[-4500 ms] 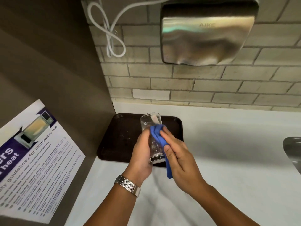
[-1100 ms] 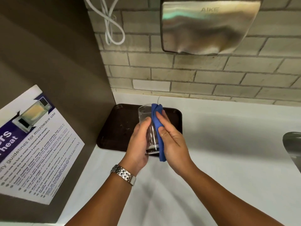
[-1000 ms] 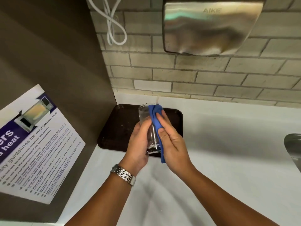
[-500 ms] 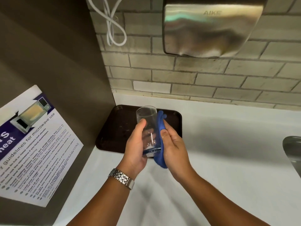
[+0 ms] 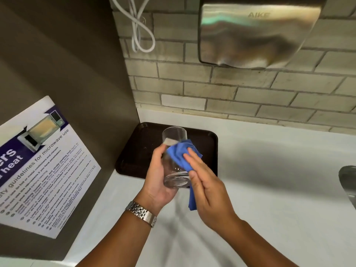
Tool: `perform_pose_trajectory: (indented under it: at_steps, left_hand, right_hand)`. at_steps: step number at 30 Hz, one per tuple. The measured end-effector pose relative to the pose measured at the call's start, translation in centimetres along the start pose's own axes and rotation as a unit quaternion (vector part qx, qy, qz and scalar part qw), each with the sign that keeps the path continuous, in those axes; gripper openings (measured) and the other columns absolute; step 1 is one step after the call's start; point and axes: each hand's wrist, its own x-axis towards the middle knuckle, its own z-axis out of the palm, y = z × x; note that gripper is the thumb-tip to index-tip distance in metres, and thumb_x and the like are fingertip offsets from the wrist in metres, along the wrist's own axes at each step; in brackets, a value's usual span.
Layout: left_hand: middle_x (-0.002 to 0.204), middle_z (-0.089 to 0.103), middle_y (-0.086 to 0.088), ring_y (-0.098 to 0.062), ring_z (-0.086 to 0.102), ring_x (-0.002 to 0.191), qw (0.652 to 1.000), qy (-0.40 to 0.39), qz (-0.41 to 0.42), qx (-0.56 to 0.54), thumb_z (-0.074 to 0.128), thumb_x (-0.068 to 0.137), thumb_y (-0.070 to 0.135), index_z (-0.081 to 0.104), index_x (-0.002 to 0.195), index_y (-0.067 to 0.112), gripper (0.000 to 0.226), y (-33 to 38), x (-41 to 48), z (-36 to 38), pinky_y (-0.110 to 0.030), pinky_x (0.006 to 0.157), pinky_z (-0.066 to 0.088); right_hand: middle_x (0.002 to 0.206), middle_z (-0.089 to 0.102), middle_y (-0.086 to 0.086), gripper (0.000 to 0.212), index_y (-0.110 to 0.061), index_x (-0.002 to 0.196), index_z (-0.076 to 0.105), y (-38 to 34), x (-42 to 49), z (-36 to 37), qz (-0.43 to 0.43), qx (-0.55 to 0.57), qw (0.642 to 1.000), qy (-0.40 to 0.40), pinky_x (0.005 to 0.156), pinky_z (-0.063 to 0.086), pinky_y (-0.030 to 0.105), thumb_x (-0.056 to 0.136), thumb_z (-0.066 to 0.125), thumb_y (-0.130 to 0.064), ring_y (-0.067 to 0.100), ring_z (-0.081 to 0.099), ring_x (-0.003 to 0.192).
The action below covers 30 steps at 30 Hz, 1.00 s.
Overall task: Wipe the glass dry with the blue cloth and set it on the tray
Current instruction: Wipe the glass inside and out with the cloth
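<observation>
Head view: left hand [image 5: 157, 180] gripped glass [image 5: 174, 160]; right hand [image 5: 210, 191] pressed blue cloth [image 5: 183, 157] flat against it, over tray [image 5: 208, 143]. Dryer [image 5: 256, 33] at 1 o'clock read "AIKE"; poster [image 5: 38, 170] at 9 o'clock, "microwave use". Table [image 5: 279, 180] bare rightward.

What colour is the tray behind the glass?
Dark brown, nearly black; the tray shows clearly in the head view.

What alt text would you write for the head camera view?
A left hand holds a clear glass above a dark tray while the right hand presses a blue cloth against its side, over a white counter below a tiled wall.
</observation>
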Motion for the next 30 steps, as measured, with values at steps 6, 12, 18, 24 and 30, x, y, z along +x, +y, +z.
perform_pose_trajectory:
  at_steps: [6, 12, 18, 24, 30]
  left_hand:
    - [0.135, 0.081, -0.018, -0.028, 0.08, 0.116, 0.997, 0.02, 0.044, 0.068, 0.051, 0.108, 0.066, 0.075, 0.146, 0.011, 0.071, -0.4, 0.1, -0.1, -0.042, 0.099, 0.066]
    - [0.119, 0.084, -0.013, -0.021, 0.084, 0.098, 0.99, 0.02, 0.065, 0.12, 0.076, 0.088, 0.066, 0.081, 0.137, 0.019, 0.069, -0.3, -0.4, 0.7, -0.034, 0.078, 0.069]
    - [0.138, 0.08, -0.02, -0.031, 0.081, 0.112, 0.991, 0.029, 0.053, 0.115, 0.05, 0.111, 0.06, 0.08, 0.139, 0.018, 0.058, -0.1, -0.4, 0.9, -0.044, 0.09, 0.068]
    - [0.143, 0.072, -0.033, -0.031, 0.08, 0.101, 0.992, 0.027, 0.044, 0.117, 0.048, 0.111, 0.061, 0.077, 0.142, 0.015, 0.063, -0.4, -0.6, 1.2, -0.043, 0.082, 0.067]
    - [0.128, 0.083, -0.018, -0.029, 0.084, 0.101, 0.993, -0.004, 0.035, 0.112, 0.046, 0.11, 0.064, 0.078, 0.141, 0.02, 0.062, -0.3, -0.6, 1.3, -0.044, 0.079, 0.068]
  right_hand:
    - [0.17, 0.045, -0.018, 0.05, -0.03, 0.166, 0.04, -0.3, 0.6, -0.2, 0.04, 0.053, 0.998, 0.005, 0.129, 0.039, 0.038, 0.116, 0.042, -0.027, 0.0, 0.04, 0.157]
    - [0.134, 0.077, -0.02, 0.042, -0.036, 0.154, 0.056, 0.0, 3.8, -1.1, 0.13, 0.173, 0.976, 0.036, 0.107, 0.06, 0.032, 0.117, 0.043, -0.021, 0.012, 0.073, 0.125]
    - [0.173, 0.039, -0.015, 0.049, -0.032, 0.165, 0.04, 0.4, 3.8, -1.1, 0.004, 0.044, 0.999, 0.002, 0.131, 0.028, 0.024, 0.116, 0.043, -0.025, 0.001, 0.03, 0.162]
    - [0.169, 0.048, -0.008, 0.05, -0.039, 0.165, 0.038, 0.1, 5.0, -0.6, 0.1, 0.175, 0.979, 0.01, 0.124, 0.045, 0.037, 0.117, 0.042, -0.027, 0.015, 0.044, 0.158]
    - [0.176, 0.025, -0.025, 0.049, -0.059, 0.156, 0.038, 0.5, 5.1, -0.2, 0.053, 0.146, 0.988, 0.001, 0.133, 0.029, 0.033, 0.116, 0.042, -0.031, -0.007, 0.025, 0.161]
